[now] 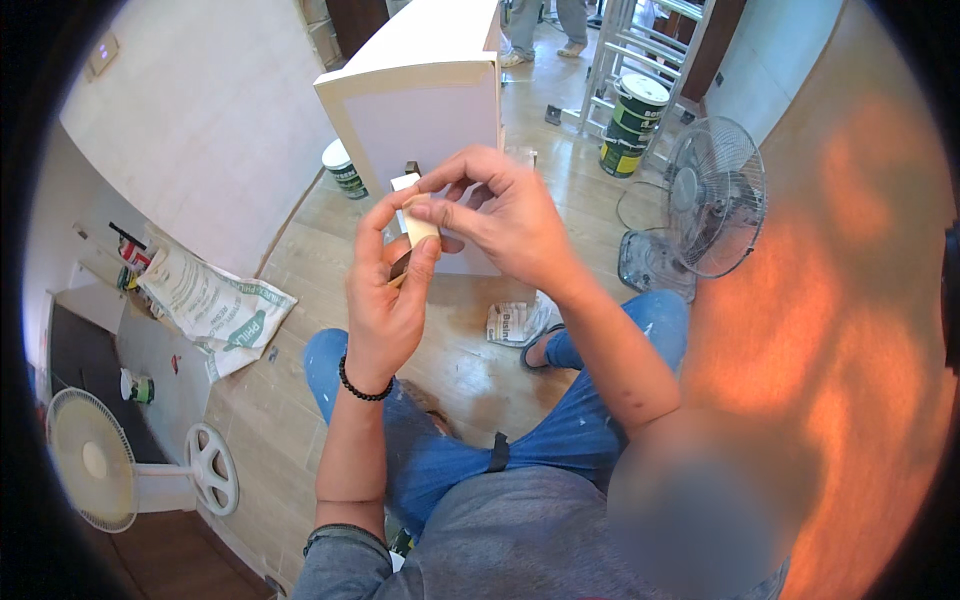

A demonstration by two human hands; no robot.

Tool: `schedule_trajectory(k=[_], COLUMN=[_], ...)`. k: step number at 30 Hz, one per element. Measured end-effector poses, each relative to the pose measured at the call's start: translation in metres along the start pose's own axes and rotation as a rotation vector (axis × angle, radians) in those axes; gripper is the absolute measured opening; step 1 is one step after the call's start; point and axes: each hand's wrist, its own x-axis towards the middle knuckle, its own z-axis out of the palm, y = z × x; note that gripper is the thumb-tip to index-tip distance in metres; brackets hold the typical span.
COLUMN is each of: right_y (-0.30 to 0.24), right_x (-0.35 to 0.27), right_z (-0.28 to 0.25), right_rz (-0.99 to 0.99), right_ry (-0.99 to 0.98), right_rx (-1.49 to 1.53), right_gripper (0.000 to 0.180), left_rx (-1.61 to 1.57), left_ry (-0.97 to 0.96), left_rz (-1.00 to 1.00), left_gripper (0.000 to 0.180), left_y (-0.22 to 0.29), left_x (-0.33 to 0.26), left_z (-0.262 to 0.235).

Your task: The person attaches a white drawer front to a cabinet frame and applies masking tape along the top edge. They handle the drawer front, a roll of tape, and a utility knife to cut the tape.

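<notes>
In front of the white panel, both my hands are raised close together around a small cream-coloured piece that looks like a roll of masking tape (421, 228). My left hand (385, 310), with a black bead bracelet at the wrist, grips it between thumb and fingers; a brown part shows beside the thumb. The thumb and fingers of my right hand (510, 215) pinch its upper end. Fingers cover much of its shape. Just behind them stands a white box-like unit (425, 115) with a cream border along its front edges.
A standing fan (715, 195), dark green-and-white buckets (635, 125) and an aluminium ladder (650, 45) stand to the right. At left are a printed sack (225, 310) and a white fan (95, 460). Folded paper (510, 322) lies by my foot. Other people's legs (545, 25) show far off.
</notes>
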Motion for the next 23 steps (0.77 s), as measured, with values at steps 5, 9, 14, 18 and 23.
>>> schedule_trajectory(k=[5, 9, 14, 18, 23], right_y=[0.004, -0.002, -0.002, -0.018, -0.022], right_x=[-0.006, -0.012, -0.006, 0.003, 0.022], right_z=[-0.013, -0.015, -0.023, -0.037, -0.051], right_rz=[-0.310, -0.636, -0.635, -0.516, -0.499], right_ry=[0.049, 0.070, 0.112, 0.117, 0.095], right_rx=[-0.283, -0.685, -0.595, -0.548, -0.373], right_gripper=[0.010, 0.011, 0.010, 0.010, 0.011], left_rx=[-0.075, -0.096, -0.091, 0.071, 0.383], left_ry=[0.084, 0.030, 0.072, 0.112, 0.140], left_rz=[-0.048, -0.286, -0.289, -0.067, 0.138], left_gripper=[0.063, 0.064, 0.037, 0.017, 0.018], left_y=[0.004, -0.025, -0.019, -0.010, -0.002], left_x=[0.001, -0.004, 0.006, 0.035, 0.071], left_z=[0.023, 0.008, 0.017, 0.019, 0.017])
